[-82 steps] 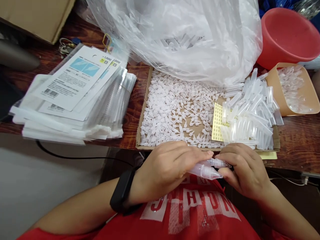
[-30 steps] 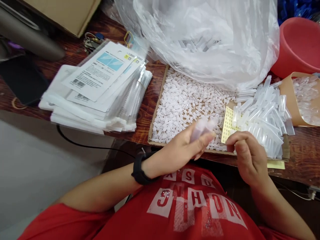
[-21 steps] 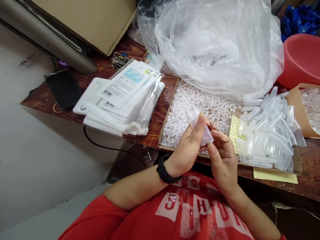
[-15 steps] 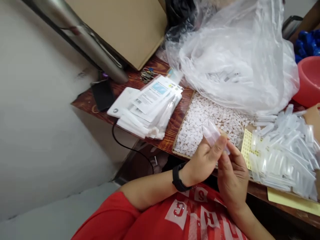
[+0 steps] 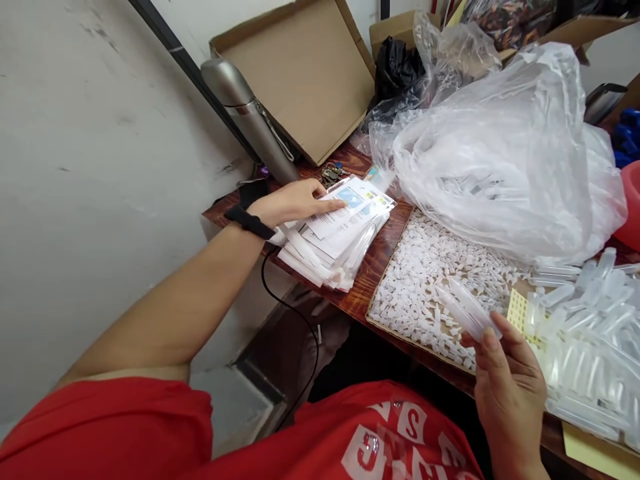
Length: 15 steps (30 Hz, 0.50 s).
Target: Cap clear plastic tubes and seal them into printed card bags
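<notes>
My left hand [image 5: 295,202], with a black band on its wrist, lies flat with fingers stretched out on the top packet of a stack of clear bags with printed cards [image 5: 340,233]. My right hand [image 5: 510,380] holds a couple of clear capped plastic tubes [image 5: 467,310] pinched at their lower ends, over the near edge of a flat cardboard tray [image 5: 385,320]. The tray is covered with small white plastic tips [image 5: 430,280].
A pile of clear tubes [image 5: 585,327] and a yellow sticker sheet [image 5: 520,312] lie at the right. A big clear plastic bag [image 5: 500,160] sits behind the tray. A steel flask [image 5: 250,113], an open cardboard box [image 5: 300,73], keys [image 5: 331,173] and a red bowl [image 5: 631,207] stand further off.
My left hand let go of the tubes and reached left onto the stack of bags. The right hand now holds the tubes alone. The view swung left.
</notes>
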{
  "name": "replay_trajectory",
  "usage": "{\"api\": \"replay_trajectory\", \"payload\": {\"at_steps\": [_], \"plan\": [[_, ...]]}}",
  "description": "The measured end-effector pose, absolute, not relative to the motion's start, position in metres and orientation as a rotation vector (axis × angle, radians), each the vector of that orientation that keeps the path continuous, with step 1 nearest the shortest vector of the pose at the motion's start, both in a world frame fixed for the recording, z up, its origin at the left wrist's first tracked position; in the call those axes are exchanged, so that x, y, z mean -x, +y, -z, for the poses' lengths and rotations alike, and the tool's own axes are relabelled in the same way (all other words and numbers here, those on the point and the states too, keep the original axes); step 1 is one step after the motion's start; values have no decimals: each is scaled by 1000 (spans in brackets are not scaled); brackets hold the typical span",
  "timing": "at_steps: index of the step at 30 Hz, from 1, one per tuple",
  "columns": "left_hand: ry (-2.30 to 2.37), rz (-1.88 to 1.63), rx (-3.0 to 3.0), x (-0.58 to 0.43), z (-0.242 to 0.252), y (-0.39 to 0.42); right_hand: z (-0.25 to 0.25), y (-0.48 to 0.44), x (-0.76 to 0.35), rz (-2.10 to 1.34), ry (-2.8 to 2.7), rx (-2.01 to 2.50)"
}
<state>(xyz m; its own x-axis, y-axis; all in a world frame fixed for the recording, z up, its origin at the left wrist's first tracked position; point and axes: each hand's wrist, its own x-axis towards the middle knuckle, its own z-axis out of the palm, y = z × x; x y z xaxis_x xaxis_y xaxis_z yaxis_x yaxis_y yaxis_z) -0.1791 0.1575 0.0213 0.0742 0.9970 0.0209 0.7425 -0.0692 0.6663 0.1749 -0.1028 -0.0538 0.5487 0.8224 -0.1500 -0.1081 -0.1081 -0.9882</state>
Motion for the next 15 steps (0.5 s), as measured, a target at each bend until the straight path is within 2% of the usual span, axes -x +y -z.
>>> {"api": "replay_trajectory", "payload": {"at_steps": [6, 11, 15], "plan": [[1401, -1022, -1586, 190, -22, 156, 56, -103, -178, -912, -655, 1507], [1181, -1274, -1484, 168, -62, 121, 55, -102, -181, -882, -700, 1549], [954, -1227, -1334, 113, -76, 73, 38, -106, -182, -851, -650, 1437]]}}
